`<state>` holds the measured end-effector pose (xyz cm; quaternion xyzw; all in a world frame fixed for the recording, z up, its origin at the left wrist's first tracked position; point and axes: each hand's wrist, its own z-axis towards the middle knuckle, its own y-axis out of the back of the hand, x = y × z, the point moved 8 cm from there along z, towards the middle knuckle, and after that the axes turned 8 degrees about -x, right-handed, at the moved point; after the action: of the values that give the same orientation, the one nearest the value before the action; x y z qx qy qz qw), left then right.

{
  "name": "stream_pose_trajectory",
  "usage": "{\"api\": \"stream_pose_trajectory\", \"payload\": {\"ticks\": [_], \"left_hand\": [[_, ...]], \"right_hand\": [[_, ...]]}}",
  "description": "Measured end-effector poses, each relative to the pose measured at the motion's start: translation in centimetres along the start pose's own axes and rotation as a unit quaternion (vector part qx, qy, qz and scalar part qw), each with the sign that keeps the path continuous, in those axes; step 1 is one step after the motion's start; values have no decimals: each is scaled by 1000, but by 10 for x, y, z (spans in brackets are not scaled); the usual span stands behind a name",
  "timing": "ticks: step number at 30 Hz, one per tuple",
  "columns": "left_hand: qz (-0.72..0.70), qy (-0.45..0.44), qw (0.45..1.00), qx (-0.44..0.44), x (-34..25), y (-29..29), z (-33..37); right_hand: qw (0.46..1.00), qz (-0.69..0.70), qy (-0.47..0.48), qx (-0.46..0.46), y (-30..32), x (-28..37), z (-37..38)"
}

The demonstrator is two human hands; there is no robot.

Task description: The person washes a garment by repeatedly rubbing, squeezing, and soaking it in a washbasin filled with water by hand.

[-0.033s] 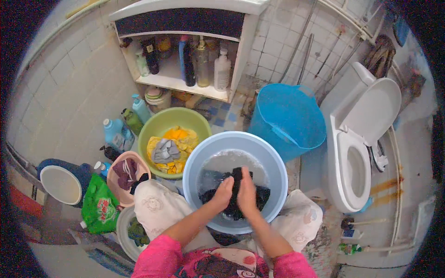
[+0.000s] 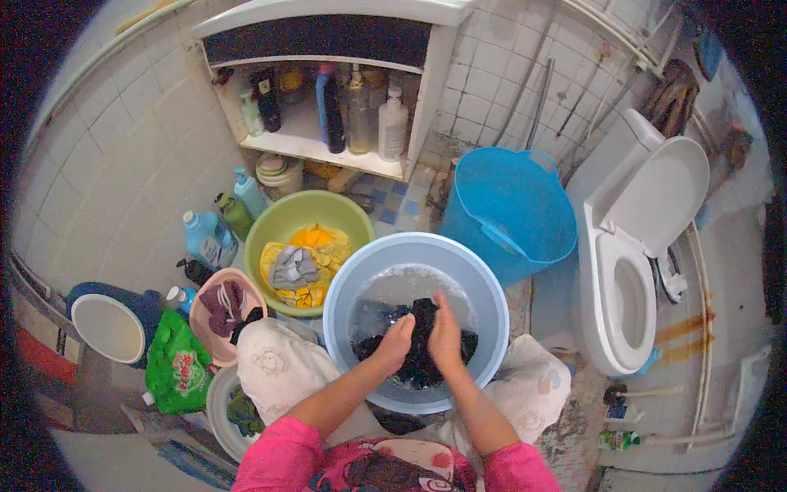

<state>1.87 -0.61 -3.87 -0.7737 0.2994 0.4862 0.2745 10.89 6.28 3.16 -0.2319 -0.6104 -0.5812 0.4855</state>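
A light blue basin (image 2: 496, 316) stands between my knees with soapy water in it. Wet black cloth (image 2: 421, 348) lies partly in the water, bunched up between my two hands; I cannot tell what garment it is. My left hand (image 2: 395, 344) grips the cloth from the left, thumb uppermost. On the other side my right hand (image 2: 445, 334) closes around the same cloth, its fingers partly hidden. Both hands are over the middle of the basin, just above the water.
Behind on the left is a green basin (image 2: 358, 215) with yellow and grey cloth. A pink basin (image 2: 205, 348), a green detergent pouch (image 2: 176, 365) and several bottles crowd the left side. A blue bucket (image 2: 467, 221) and a toilet (image 2: 602, 303) stand right; a shelf cabinet (image 2: 328, 16) is ahead.
My right hand has shifted slightly right, away from the left hand, and more of the black cloth shows between them. The left hand stays nearly in place.
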Motion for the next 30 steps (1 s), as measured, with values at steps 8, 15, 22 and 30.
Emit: {"api": "stream_pose_trajectory", "payload": {"ticks": [8,15,22,30], "left_hand": [[169,-139,976,20,-68,-2,-5],[235,-225,946,9,-57,-11,-8],[-46,-115,984,-128,-95,32,6],[-208,-116,959,-152,-105,77,39]], "right_hand": [[984,161,-72,-4,25,-30,37],[931,340,-81,109,-10,-7,17],[974,44,-12,223,-9,-29,9],[971,10,-107,213,-12,-36,-3]]}}
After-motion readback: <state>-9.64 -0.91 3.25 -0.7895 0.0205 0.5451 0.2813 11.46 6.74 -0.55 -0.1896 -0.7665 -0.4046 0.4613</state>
